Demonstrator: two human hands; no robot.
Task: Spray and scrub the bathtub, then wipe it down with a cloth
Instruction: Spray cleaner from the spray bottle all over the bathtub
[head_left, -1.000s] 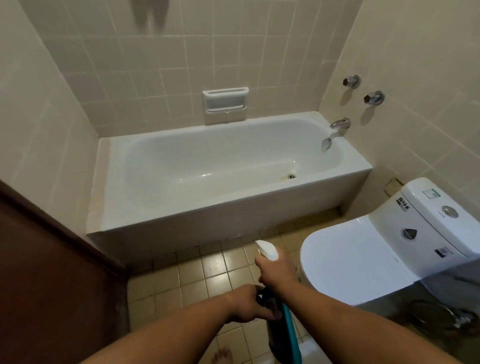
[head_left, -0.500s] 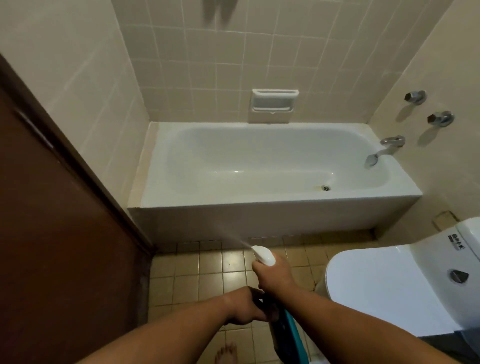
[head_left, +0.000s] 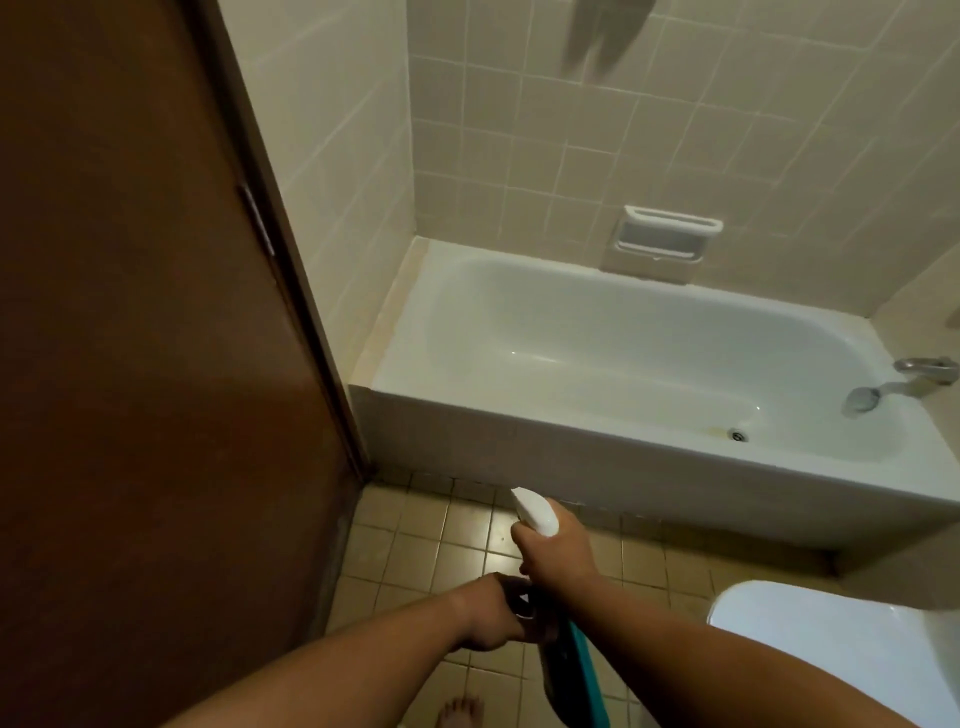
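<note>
Beige-tiled bathroom walls fill the top of the head view, with a brown door (head_left: 156, 364) covering the left side. A white bathtub (head_left: 623, 467) runs across the middle right. A soap dish (head_left: 667, 241) is set in the wall above it, and a metal spout (head_left: 904, 382) and the drain (head_left: 737, 435) sit at its right end.

Low in the centre, over the tan tiled floor (head_left: 441, 535), two bare arms hold a dark spray bottle (head_left: 563, 665) with a teal stripe. The right hand (head_left: 556, 551) has its fingers wrapped around the neck, below the white nozzle (head_left: 535, 512), which points up and left. The left hand (head_left: 493, 613) grips the body just beneath. A white toilet (head_left: 831, 649) sits at the lower right, and a bare foot (head_left: 460, 709) shows at the bottom edge.
</note>
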